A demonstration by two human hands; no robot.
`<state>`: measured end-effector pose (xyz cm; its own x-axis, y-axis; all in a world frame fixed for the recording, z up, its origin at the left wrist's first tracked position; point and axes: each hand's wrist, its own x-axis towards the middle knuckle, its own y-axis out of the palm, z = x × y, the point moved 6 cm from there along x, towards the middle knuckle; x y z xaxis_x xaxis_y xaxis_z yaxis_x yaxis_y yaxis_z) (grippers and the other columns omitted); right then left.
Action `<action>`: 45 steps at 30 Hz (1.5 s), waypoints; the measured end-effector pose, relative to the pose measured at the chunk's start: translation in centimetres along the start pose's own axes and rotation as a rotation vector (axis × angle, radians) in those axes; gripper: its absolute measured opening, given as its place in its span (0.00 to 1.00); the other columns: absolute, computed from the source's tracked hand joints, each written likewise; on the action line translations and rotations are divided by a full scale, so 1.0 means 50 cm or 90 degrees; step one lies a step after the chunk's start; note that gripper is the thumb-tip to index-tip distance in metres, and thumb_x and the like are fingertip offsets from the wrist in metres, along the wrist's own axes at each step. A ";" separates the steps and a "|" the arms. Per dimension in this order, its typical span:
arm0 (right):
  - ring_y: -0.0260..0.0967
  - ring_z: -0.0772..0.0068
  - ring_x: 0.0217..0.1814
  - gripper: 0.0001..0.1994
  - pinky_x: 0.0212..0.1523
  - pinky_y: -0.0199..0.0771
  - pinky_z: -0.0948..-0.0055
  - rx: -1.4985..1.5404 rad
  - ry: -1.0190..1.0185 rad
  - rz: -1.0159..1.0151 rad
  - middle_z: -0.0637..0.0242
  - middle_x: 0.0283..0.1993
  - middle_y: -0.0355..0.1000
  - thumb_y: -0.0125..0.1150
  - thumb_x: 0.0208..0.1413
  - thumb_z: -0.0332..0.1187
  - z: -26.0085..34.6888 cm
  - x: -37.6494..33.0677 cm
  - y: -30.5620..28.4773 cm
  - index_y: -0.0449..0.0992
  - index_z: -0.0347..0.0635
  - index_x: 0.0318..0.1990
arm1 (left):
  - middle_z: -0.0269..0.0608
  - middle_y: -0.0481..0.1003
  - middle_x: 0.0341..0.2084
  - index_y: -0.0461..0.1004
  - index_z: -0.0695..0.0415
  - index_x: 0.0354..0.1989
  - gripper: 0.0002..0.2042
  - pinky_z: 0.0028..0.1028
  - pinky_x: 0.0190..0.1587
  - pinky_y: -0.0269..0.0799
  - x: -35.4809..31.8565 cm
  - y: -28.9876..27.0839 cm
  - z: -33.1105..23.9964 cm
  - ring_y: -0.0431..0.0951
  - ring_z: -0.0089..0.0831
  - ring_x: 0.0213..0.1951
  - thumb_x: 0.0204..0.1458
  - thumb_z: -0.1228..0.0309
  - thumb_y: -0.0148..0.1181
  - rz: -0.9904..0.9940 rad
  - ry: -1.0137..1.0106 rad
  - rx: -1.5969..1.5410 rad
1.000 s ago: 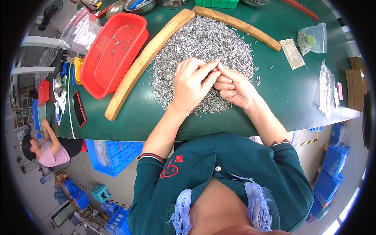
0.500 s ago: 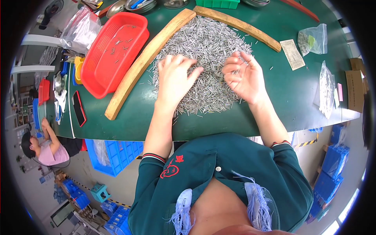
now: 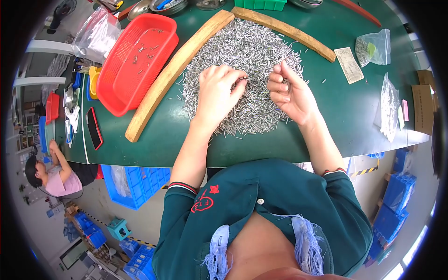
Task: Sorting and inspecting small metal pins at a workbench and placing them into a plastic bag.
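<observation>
A broad heap of small silvery metal pins (image 3: 254, 112) lies on the green tabletop. Over its left half is my left hand (image 3: 215, 95), thumb and fingertips closed in a pinch with a few dark pin ends showing between them. My right hand (image 3: 294, 95) is above the heap's right side, palm turned inward and fingers curled; whatever lies inside them is hidden. The two hands are apart, with pins visible between them. Two wooden bars, a left one (image 3: 179, 74) and a right one (image 3: 284, 31), meet at the far end and border the heap.
A red plastic basket (image 3: 137, 65) with several loose pins stands left of the left bar. A phone (image 3: 94, 128) lies near the table's left edge. To the right are a paper slip (image 3: 348, 65) and clear bags (image 3: 373, 47). A seated person (image 3: 60, 177) is at far left.
My left hand has moved right, and its thumb and fingertips have come together on a few pins. My right hand has shifted slightly, its fingers still curled.
</observation>
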<state>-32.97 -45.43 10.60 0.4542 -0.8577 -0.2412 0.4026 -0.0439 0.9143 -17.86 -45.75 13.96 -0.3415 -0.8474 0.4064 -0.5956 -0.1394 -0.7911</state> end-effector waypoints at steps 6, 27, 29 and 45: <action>0.41 0.93 0.16 0.12 0.15 0.39 0.89 -0.313 0.038 -0.065 0.85 0.18 0.52 0.54 0.58 0.40 -0.022 -0.010 -0.004 0.73 0.39 0.39 | 0.33 0.74 0.28 0.77 0.55 0.32 0.05 0.29 0.42 0.62 0.007 -0.025 -0.008 0.72 0.29 0.33 0.45 0.73 0.62 -0.093 -0.011 -0.102; 0.40 0.94 0.17 0.08 0.15 0.37 0.88 -0.461 -0.028 -0.107 0.84 0.20 0.53 0.57 0.56 0.37 -0.027 -0.012 0.004 0.69 0.44 0.33 | 0.30 0.73 0.27 0.79 0.51 0.31 0.07 0.29 0.42 0.61 0.001 -0.018 -0.027 0.71 0.28 0.34 0.41 0.72 0.64 -0.135 0.015 -0.218; 0.39 0.94 0.17 0.08 0.15 0.37 0.88 -0.466 -0.031 -0.104 0.84 0.20 0.53 0.58 0.56 0.37 -0.026 -0.012 0.004 0.69 0.44 0.31 | 0.30 0.73 0.28 0.79 0.51 0.31 0.07 0.29 0.42 0.61 0.002 -0.017 -0.026 0.71 0.29 0.34 0.42 0.72 0.64 -0.132 0.019 -0.210; 0.52 0.91 0.24 0.12 0.23 0.50 0.87 -0.616 -0.120 -0.074 0.79 0.23 0.63 0.63 0.52 0.39 -0.004 -0.017 0.015 0.72 0.42 0.26 | 0.33 0.75 0.28 0.77 0.54 0.30 0.06 0.36 0.51 0.61 0.007 -0.017 -0.050 0.73 0.30 0.35 0.42 0.74 0.64 -0.074 0.099 -0.126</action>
<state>-32.91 -44.64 11.41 0.2700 -0.9458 -0.1803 0.9502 0.2314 0.2087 -19.30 -44.65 15.89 -0.3610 -0.7407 0.5667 -0.7622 -0.1158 -0.6369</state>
